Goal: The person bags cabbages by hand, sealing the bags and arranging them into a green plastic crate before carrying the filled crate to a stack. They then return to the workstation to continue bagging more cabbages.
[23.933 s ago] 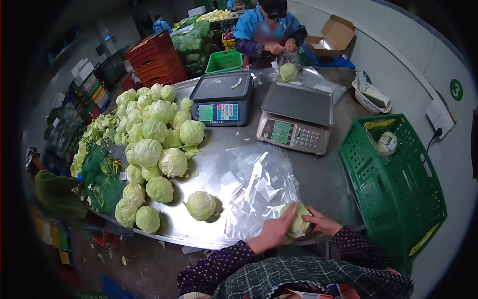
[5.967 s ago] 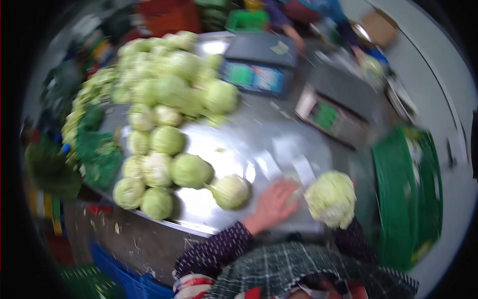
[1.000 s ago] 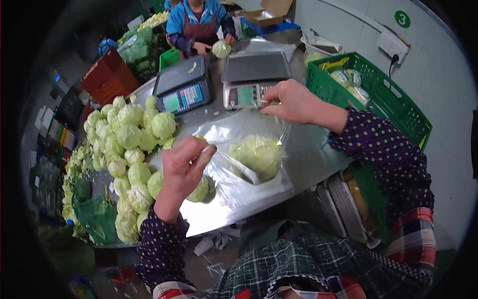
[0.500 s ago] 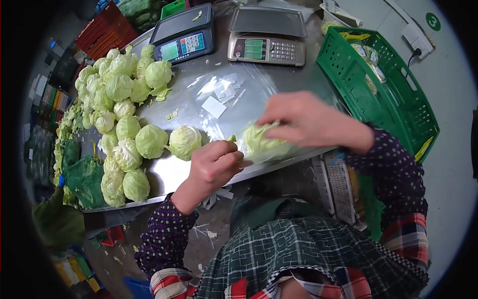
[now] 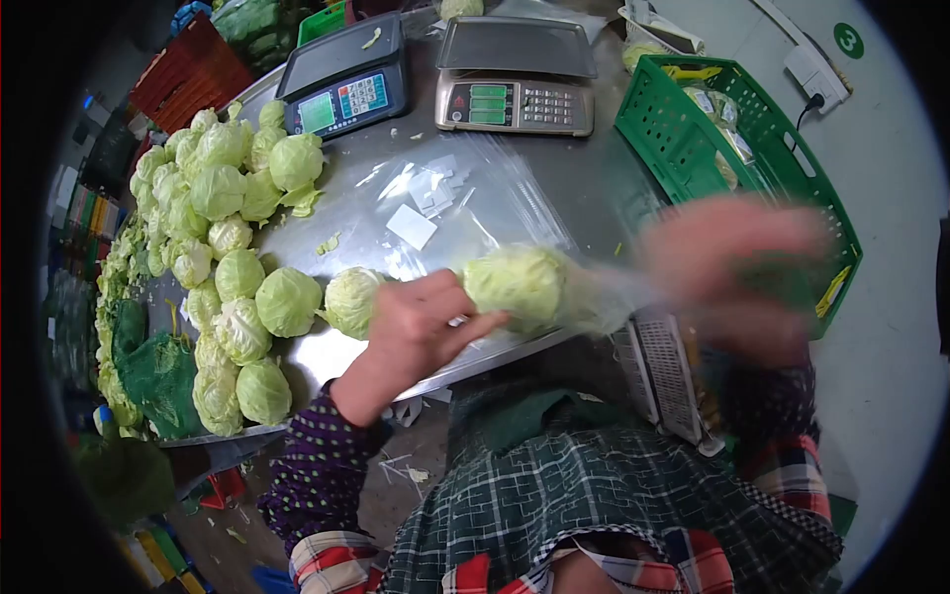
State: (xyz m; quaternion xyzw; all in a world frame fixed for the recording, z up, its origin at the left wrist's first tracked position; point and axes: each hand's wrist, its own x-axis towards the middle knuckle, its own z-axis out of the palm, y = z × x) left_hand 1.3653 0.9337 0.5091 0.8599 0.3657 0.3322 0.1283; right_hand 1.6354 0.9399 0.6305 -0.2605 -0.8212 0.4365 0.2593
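A pale green cabbage (image 5: 517, 284) lies at the table's front edge inside a clear plastic bag (image 5: 606, 297). My left hand (image 5: 421, 322) is closed at the cabbage's left end, its fingers curled and the thumb along the lower side. To the right, the bag stretches out toward my right hand (image 5: 727, 267), which is smeared by motion; the bag's end runs into its fingers. Just left of my left hand sits another cabbage (image 5: 351, 300), partly hidden by it. More loose cabbages (image 5: 218, 193) are heaped on the left of the metal table (image 5: 381, 163).
Two scales, one dark (image 5: 344, 84) and one silver (image 5: 517, 84), stand at the back. Flat plastic bags (image 5: 505, 198) and white labels (image 5: 412, 227) lie mid-table. A green crate (image 5: 653, 119) with wrapped goods is at the right. A white basket (image 5: 668, 371) stands below the table edge.
My right hand has swung right and away from the cabbage, drawing the bag's end out with it. The cabbage now shows more fully beside my left hand. The whole view has shifted slightly.
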